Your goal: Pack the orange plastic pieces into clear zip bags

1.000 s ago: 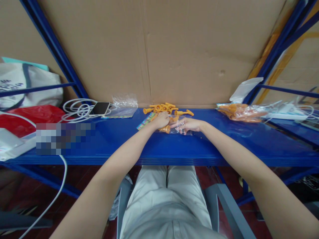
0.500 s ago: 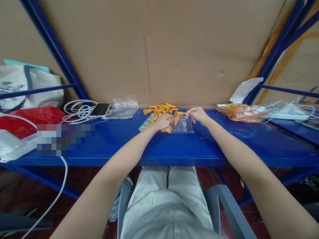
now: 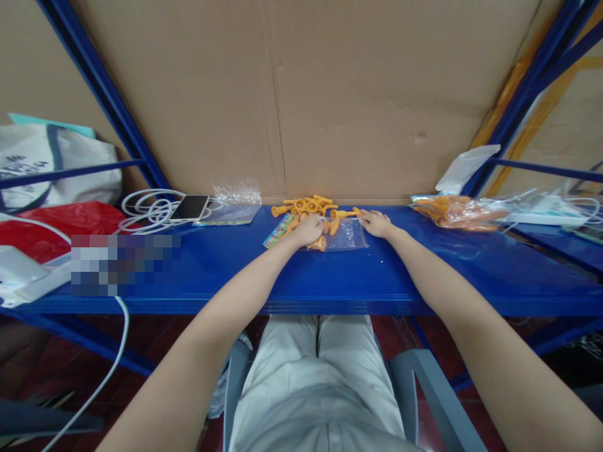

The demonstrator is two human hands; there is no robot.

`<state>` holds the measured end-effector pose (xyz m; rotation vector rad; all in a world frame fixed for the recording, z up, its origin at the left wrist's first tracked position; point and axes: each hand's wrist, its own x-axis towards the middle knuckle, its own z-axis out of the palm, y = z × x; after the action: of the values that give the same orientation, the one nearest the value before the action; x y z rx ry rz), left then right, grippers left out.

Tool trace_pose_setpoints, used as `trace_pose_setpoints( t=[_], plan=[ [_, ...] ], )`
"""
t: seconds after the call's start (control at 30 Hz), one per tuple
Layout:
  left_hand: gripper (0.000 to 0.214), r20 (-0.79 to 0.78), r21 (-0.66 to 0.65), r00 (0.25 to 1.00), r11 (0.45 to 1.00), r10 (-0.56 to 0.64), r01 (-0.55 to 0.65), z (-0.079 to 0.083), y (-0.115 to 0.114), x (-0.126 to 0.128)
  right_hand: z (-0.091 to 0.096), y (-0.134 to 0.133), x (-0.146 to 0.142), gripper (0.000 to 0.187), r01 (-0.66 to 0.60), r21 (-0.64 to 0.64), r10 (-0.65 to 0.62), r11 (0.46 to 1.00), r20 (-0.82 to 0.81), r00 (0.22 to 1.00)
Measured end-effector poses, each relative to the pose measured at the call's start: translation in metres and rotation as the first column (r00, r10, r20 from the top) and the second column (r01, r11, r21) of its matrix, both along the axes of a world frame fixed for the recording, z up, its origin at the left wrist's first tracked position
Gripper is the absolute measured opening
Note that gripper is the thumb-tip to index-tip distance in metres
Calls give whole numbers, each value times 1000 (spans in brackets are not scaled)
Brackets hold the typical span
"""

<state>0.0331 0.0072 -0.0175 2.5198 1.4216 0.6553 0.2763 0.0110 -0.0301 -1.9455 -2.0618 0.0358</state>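
Observation:
My left hand (image 3: 309, 230) is closed at a clear plastic bag (image 3: 351, 235) with a colourful printed header (image 3: 277, 231). Several orange plastic toy horns lie in or on this bag, among them a horn (image 3: 319, 243) just below the hand. My fingers partly cover the bag's middle. To the right, my right hand (image 3: 375, 224) is low over the blue table, fingers stretched forward and left. Its fingertips are at the narrow end of an orange toy horn (image 3: 340, 214). Behind the left hand is a loose pile of orange horns (image 3: 311, 204).
A filled bag of orange horns (image 3: 447, 212) lies at the right. On the left are a flat clear bag (image 3: 230, 210), a phone (image 3: 190, 208), coiled white cable (image 3: 146, 210) and a red bag (image 3: 70, 226). Cardboard (image 3: 330, 100) stands behind the blue table (image 3: 339, 282).
My right hand has come down to the table, its fingers straightening towards the horn at the back. My left hand stays at the bag, almost unmoved.

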Motion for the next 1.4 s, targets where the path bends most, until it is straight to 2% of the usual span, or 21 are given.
trace_pose_setpoints(
  t=[0.17,0.33,0.43,0.53,0.63,0.73,0.9,0.97,1.07,1.17,1.3,1.4],
  plan=[
    [26,-10,16,1000,999,-28,28,0,2,-1,17,-15,-12,43,87,-75,-80,993,95,992],
    [26,0,36,1000,999,-29,29,-1,1,-1,38,-34,-24,42,304,-72,-284,950,207,936],
    [27,10,35,1000,999,-23,22,-2,1,0,47,-42,-21,42,399,-44,-377,916,243,894],
    [26,20,29,1000,1000,-1,1,-3,4,0,49,-45,-12,45,436,-53,-409,899,260,875],
    [28,14,31,999,999,32,-32,-4,6,0,47,-43,-2,51,330,-121,-290,936,262,920],
    [31,-14,23,998,998,62,-62,-4,8,-2,46,-39,0,40,236,-210,-168,949,298,940],
    [27,19,38,993,992,117,-118,-5,12,-3,59,-46,0,24,166,-220,-86,961,333,939],
    [26,39,34,991,991,128,-129,-6,13,-3,68,-53,4,20,161,-212,-97,964,285,954],
    [31,-13,31,992,992,126,-126,-6,14,-2,78,-63,13,18,132,-214,-109,968,119,987],
    [36,-73,49,990,992,121,-117,-5,11,-2,82,-69,17,14,-32,-243,32,969,-4,999],
    [39,-46,111,991,987,125,-119,-4,6,-1,79,-69,3,11,-158,-238,165,958,10,986],
    [40,41,141,974,964,222,-225,1,1,-3,75,-68,-10,10,-204,-214,214,955,25,977]
  ],
)
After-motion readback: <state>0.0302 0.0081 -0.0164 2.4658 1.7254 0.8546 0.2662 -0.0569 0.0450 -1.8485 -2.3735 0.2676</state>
